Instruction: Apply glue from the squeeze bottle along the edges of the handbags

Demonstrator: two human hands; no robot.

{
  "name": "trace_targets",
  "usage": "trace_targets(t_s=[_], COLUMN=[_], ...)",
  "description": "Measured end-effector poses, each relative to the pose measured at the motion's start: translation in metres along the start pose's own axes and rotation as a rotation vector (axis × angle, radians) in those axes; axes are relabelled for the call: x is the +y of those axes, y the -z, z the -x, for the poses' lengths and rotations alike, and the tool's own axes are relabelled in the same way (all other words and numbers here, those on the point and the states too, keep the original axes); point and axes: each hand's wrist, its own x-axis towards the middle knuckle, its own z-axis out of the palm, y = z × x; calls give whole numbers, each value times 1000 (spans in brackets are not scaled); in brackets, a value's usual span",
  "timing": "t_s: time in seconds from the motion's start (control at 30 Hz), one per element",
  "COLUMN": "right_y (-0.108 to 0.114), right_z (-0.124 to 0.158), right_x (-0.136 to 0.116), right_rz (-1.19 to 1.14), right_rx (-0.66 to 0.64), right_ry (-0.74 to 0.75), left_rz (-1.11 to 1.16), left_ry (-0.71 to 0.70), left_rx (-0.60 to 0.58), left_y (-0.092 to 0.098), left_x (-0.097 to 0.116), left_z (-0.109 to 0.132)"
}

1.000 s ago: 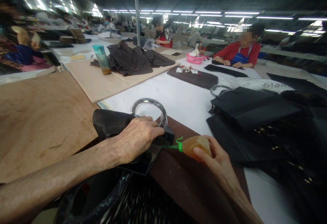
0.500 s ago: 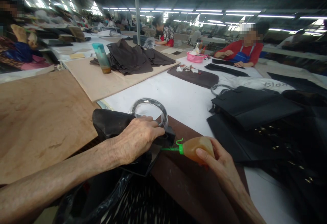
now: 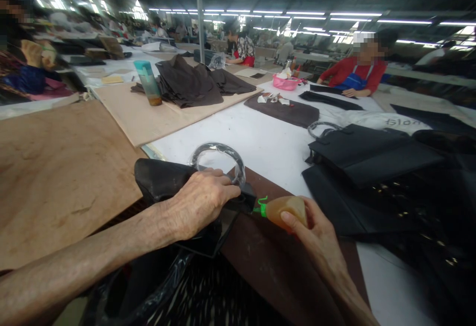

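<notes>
A black handbag point(image 3: 163, 177) with a plastic-wrapped round handle point(image 3: 219, 148) lies in front of me. My left hand point(image 3: 204, 199) is closed over the bag's edge, its fingertips hidden behind the black material. From the right, my right hand point(image 3: 316, 227) grips a squeeze bottle point(image 3: 284, 212) of amber liquid, tilted on its side. The bottle's green nozzle points left at the bag's edge, and its tip is hidden there. Under the bag and bottle spreads a dark brown sheet point(image 3: 275, 261). A second wrapped handle point(image 3: 167, 281) hangs below the bag.
More black bags point(image 3: 372, 157) are piled at the right. A teal-lidded drink bottle point(image 3: 148, 83) stands beside dark fabric pieces point(image 3: 189, 83) on a beige board. Further back is a pink basket point(image 3: 285, 82), and a co-worker in red point(image 3: 353, 76) sits across the table.
The squeeze bottle's nozzle has slipped further behind the bag's edge, so less of the green tip shows. My left hand stays where it was on the bag.
</notes>
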Motion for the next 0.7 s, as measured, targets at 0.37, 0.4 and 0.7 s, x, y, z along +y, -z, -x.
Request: trace_targets(t_s=[0.37, 0.4, 0.7], right_y=[2, 2, 6], right_z=[8, 8, 11], right_x=[-12, -13, -14], right_rz=[-79, -86, -173], right_rx=[-48, -61, -134], right_ry=[-59, -64, -65], left_rz=[7, 9, 2], left_ry=[3, 2, 21], left_rx=[9, 7, -10], left_y=[0, 0, 1], left_x=[-1, -1, 0], left_z=[2, 2, 1])
